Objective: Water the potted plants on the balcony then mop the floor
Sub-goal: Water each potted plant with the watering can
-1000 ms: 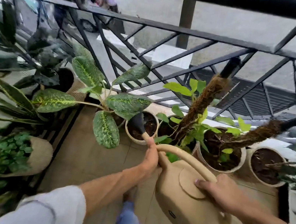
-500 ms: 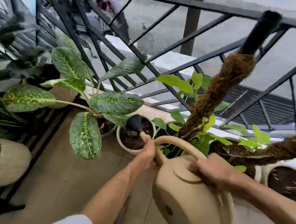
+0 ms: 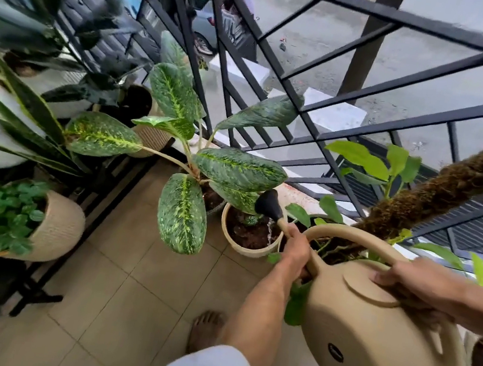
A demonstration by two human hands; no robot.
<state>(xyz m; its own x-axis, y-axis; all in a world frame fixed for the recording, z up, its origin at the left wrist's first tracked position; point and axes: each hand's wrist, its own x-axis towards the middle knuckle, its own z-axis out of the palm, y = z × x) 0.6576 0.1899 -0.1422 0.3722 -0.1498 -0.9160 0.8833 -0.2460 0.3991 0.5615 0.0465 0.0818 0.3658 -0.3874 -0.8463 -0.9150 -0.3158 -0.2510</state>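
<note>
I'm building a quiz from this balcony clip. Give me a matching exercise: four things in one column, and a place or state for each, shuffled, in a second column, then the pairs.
Things:
1. left hand
2. right hand
3. black rose head
4. woven pot

Places or states:
A. on the plant stand at the left
B. wrapped around the watering can's spout
C. above the small round pot's soil
D. holding the can's arched handle

Pairs: 1-B, 2-D, 3-C, 4-A
</note>
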